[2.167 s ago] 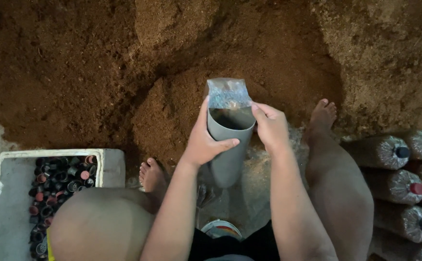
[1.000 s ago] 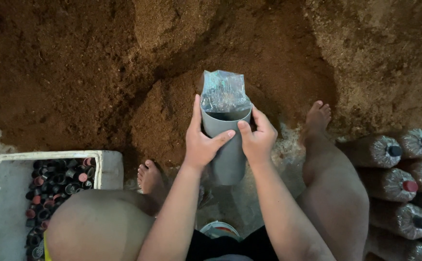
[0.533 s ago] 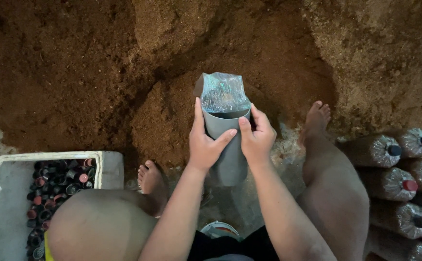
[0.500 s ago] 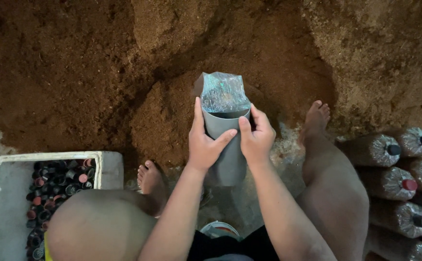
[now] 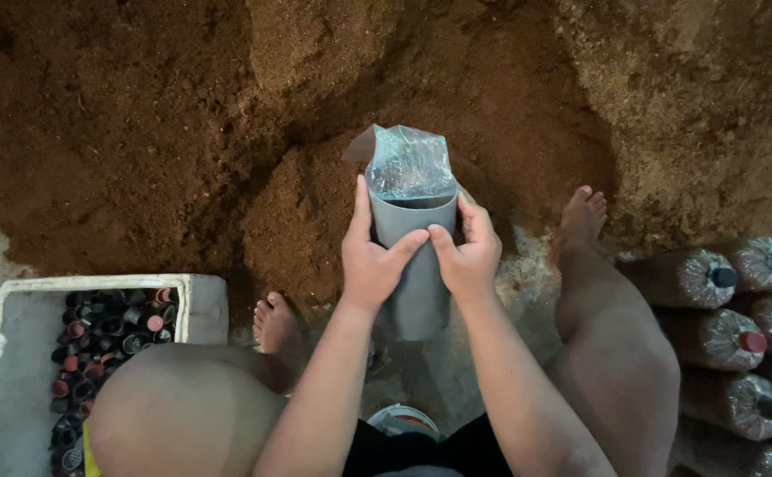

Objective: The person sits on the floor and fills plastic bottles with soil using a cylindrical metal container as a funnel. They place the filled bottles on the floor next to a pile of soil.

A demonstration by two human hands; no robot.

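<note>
A grey plastic tube (image 5: 420, 291) stands upright on the ground between my knees. A clear plastic bag (image 5: 408, 163) sits in its mouth, the bag's top sticking up above the rim. My left hand (image 5: 370, 256) wraps the tube's upper left side, thumb across the front. My right hand (image 5: 470, 252) grips the upper right side, its thumb meeting the left one on the tube's front. Both hands press the bag's edge against the rim.
A big heap of brown sawdust-like substrate (image 5: 227, 132) fills the ground ahead. A white foam box (image 5: 200, 305) of small dark and red caps sits at lower left. Filled plastic bags with capped necks (image 5: 713, 283) lie stacked at right. My bare feet flank the tube.
My right hand moved from the tube's top edge down onto its upper side, thumbs now together in front. The bag sits a little lower in the tube.
</note>
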